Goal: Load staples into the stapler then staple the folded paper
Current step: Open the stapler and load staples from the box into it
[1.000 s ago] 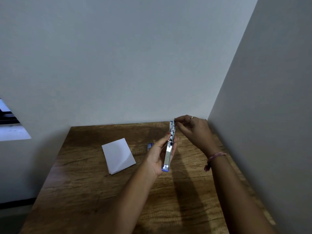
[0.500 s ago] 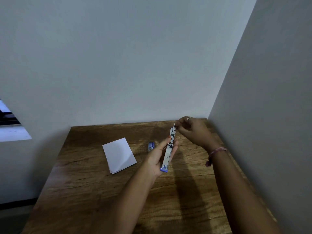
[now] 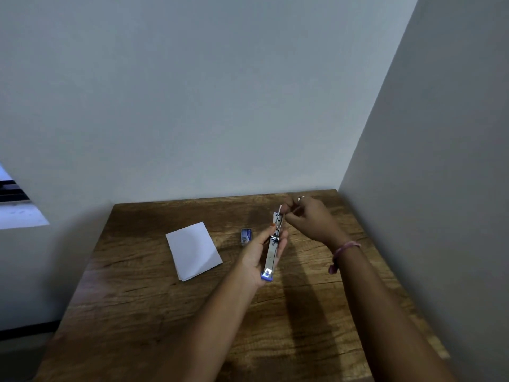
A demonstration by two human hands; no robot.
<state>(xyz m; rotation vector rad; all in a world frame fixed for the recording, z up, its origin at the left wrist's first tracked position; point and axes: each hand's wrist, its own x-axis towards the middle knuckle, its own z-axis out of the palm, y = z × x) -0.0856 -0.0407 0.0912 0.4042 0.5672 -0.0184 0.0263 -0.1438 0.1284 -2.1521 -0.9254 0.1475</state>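
Table (image 3: 137,312) sits in a wall corner. Folded paper (image 3: 193,250) lies flat left of centre. Staple box (image 3: 246,236) lies just right of paper, apart from it. Left hand (image 3: 259,255) holds stapler (image 3: 273,245) above table, right of box. Right hand (image 3: 309,220) at stapler's far end, pinching there.

staples too small, staple box (image 3: 246,236) label blurred

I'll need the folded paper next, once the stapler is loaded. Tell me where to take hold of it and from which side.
The folded paper lies flat on the table, left of the stapler, with nothing on it. Probably best to pinch its near edge, where the layers look slightly fanned, coming low from the near side with the left hand, thumb on top.
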